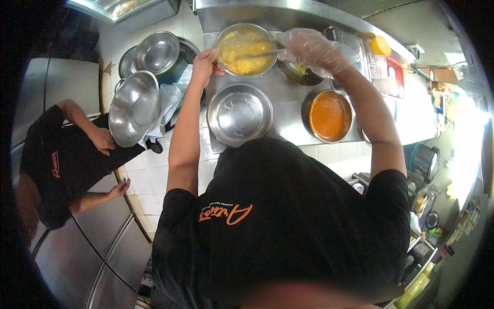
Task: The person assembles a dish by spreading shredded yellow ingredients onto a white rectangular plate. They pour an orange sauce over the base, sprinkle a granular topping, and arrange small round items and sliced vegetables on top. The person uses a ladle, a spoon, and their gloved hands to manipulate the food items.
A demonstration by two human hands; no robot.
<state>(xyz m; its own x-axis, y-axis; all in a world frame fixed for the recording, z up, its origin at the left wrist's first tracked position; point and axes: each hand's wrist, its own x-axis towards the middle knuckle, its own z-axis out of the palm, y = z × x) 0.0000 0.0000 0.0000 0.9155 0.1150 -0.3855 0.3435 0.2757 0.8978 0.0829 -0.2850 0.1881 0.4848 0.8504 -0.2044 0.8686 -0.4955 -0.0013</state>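
The metal bowl (261,30) stands on the counter (290,100), its edge clamped in the left hand (204,68); the gloved right hand (304,47) grips a utensil (265,53) in yellow food (246,65). Likely stiff but slick — hold the rim.

This is a kitchen, and it looks like a commercial one. The surface (289,110) is stainless steel. Toward its far left corner a bowl (247,75) holds yellow food (249,65), and the right hand (304,47), in a clear plastic glove, grips a utensil (267,53) in it. By the near edge stands a pan (311,123) of orange sauce (329,116). Beyond the left edge sit more steel bowls (135,107), large and close together. The floor (146,175) is pale tile; past it are tall steel doors (72,257). Another person (77,147) wears a black shirt with an orange print, like the wearer's shirt (309,216).
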